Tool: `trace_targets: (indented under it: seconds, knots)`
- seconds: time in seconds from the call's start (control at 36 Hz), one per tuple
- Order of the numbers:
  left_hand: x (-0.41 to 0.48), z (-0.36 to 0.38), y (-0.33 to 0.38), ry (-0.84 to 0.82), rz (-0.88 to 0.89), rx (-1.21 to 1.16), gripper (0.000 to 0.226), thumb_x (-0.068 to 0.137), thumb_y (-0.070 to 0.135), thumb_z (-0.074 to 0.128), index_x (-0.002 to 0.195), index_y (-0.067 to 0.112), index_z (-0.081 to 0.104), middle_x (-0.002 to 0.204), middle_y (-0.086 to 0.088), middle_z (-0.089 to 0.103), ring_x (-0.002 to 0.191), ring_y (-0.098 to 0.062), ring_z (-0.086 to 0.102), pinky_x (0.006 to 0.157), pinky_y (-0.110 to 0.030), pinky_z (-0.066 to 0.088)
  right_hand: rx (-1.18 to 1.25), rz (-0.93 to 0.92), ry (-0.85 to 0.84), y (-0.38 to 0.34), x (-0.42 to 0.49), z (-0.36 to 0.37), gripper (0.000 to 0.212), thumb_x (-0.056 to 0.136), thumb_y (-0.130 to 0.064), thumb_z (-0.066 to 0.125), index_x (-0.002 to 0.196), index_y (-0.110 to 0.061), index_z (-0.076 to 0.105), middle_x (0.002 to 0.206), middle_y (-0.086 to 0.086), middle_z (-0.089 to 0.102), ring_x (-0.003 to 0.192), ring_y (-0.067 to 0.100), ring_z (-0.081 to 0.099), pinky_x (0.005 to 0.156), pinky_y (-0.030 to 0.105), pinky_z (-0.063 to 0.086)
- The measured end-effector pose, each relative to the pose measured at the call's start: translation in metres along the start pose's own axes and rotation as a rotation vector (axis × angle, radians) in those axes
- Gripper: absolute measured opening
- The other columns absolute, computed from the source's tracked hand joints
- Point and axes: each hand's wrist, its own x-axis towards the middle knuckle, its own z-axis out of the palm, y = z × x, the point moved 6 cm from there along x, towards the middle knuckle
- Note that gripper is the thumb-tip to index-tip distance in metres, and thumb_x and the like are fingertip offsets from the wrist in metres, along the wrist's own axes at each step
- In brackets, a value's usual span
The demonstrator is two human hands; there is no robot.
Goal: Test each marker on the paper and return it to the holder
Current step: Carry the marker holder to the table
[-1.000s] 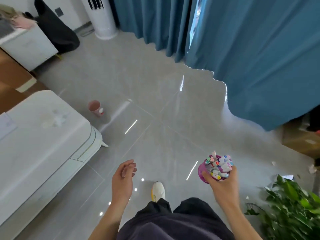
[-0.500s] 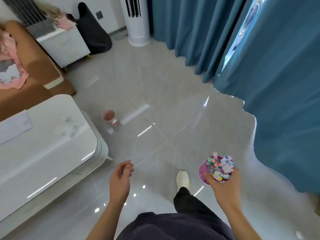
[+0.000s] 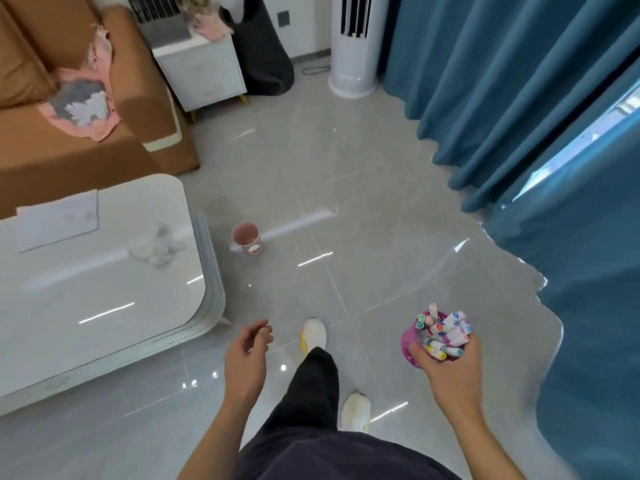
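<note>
Item: pink holder [image 3: 410, 344] crammed with capped markers [image 3: 446, 332], light, rigid, probably top-heavy and spill-prone; right hand [image 3: 450, 368] grips its wall, best carried upright; left hand [image 3: 247, 351] loosely curled, empty.

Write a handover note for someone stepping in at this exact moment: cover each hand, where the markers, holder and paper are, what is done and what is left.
Left hand: empty, fingers loosely curled, hanging over the floor.
Right hand: holds the pink holder from below and behind, in the air at the person's right.
Markers: all those in view sit in the holder; none is out.
Paper: flat on the white table, ahead and to the left, out of reach of either hand.
Done: holder picked up. Whether the paper bears any test marks is too faint to tell.
Left: bring the holder to the table, test each marker on the paper, and put each one back.
</note>
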Motion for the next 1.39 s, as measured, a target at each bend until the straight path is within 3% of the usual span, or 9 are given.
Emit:
trace_targets:
  seconds: [0.06, 0.19, 0.42, 0.61, 0.69, 0.83, 0.94, 1.17, 1.39]
  knots:
    - [0.019, 0.002, 0.007, 0.021, -0.025, -0.017, 0.017, 0.096, 0.02, 0.058, 0.102, 0.027, 0.071, 0.094, 0.003, 0.074, 0.094, -0.015, 0.069, 0.093, -0.041, 0.054, -0.04, 0.014, -0.018, -0.005, 0.022, 0.011, 0.076, 0.064, -0.026, 0.099, 0.12, -0.044, 0.051, 0.12, -0.003, 0.064, 0.107, 0.018, 0.068, 0.094, 0.045, 0.058]
    - [0.071, 0.006, 0.026, 0.069, -0.066, -0.045, 0.016, 0.097, 0.021, 0.057, 0.102, 0.028, 0.071, 0.095, 0.005, 0.074, 0.094, -0.018, 0.069, 0.093, -0.041, 0.054, -0.072, 0.007, -0.052, -0.029, 0.078, 0.054, 0.078, 0.065, -0.026, 0.099, 0.126, -0.037, 0.051, 0.122, 0.0, 0.064, 0.108, 0.02, 0.068, 0.093, 0.043, 0.058]
    - [0.183, 0.02, 0.085, 0.029, -0.017, -0.002, 0.018, 0.097, 0.018, 0.057, 0.104, 0.029, 0.071, 0.099, 0.006, 0.073, 0.096, -0.011, 0.068, 0.092, -0.039, 0.055, -0.018, -0.004, -0.07, -0.107, 0.16, 0.137, 0.073, 0.071, -0.016, 0.096, 0.128, -0.029, 0.052, 0.12, 0.0, 0.066, 0.098, 0.008, 0.071, 0.076, 0.018, 0.053]
    - [0.256, -0.002, 0.124, 0.094, -0.061, -0.034, 0.018, 0.097, 0.017, 0.057, 0.104, 0.026, 0.07, 0.1, 0.005, 0.074, 0.097, -0.014, 0.069, 0.094, -0.04, 0.054, -0.046, -0.036, -0.149, -0.15, 0.215, 0.21, 0.08, 0.065, -0.028, 0.099, 0.131, -0.035, 0.053, 0.124, 0.0, 0.066, 0.104, 0.013, 0.072, 0.091, 0.04, 0.061]
    - [0.277, -0.004, 0.134, 0.117, -0.086, -0.057, 0.017, 0.098, 0.016, 0.056, 0.105, 0.023, 0.07, 0.101, 0.002, 0.073, 0.097, -0.016, 0.069, 0.094, -0.039, 0.054, -0.063, -0.049, -0.173, -0.169, 0.238, 0.231, 0.084, 0.065, -0.031, 0.099, 0.133, -0.038, 0.052, 0.125, 0.0, 0.064, 0.106, 0.013, 0.072, 0.092, 0.04, 0.061]
    - [0.326, -0.001, 0.159, 0.166, -0.089, -0.074, 0.019, 0.098, 0.012, 0.055, 0.106, 0.02, 0.07, 0.1, -0.001, 0.073, 0.095, -0.017, 0.069, 0.091, -0.037, 0.055, -0.091, -0.079, -0.204, -0.214, 0.289, 0.268, 0.08, 0.068, -0.022, 0.097, 0.132, -0.032, 0.051, 0.122, -0.003, 0.064, 0.102, 0.01, 0.071, 0.085, 0.028, 0.059]
    - [0.365, 0.002, 0.176, 0.219, -0.102, -0.072, 0.019, 0.096, 0.014, 0.057, 0.104, 0.023, 0.071, 0.097, 0.003, 0.074, 0.092, -0.014, 0.07, 0.091, -0.04, 0.056, -0.147, -0.109, -0.252, -0.237, 0.338, 0.301, 0.084, 0.065, -0.03, 0.099, 0.132, -0.037, 0.05, 0.126, 0.0, 0.062, 0.104, 0.011, 0.071, 0.09, 0.037, 0.061]
    - [0.44, 0.026, 0.226, 0.341, -0.13, -0.126, 0.019, 0.098, 0.022, 0.055, 0.105, 0.031, 0.069, 0.093, 0.01, 0.073, 0.092, -0.009, 0.07, 0.089, -0.04, 0.056, -0.205, -0.199, -0.42, -0.313, 0.438, 0.386, 0.085, 0.065, -0.033, 0.098, 0.134, -0.036, 0.049, 0.126, 0.0, 0.061, 0.102, 0.01, 0.071, 0.088, 0.035, 0.061]
    - [0.491, 0.038, 0.261, 0.485, -0.205, -0.284, 0.02, 0.097, 0.017, 0.056, 0.103, 0.028, 0.071, 0.091, 0.009, 0.074, 0.09, -0.01, 0.07, 0.085, -0.037, 0.056, -0.241, -0.249, -0.604, -0.372, 0.506, 0.466, 0.088, 0.054, -0.05, 0.096, 0.128, -0.049, 0.05, 0.128, -0.002, 0.061, 0.109, 0.015, 0.07, 0.096, 0.046, 0.059]
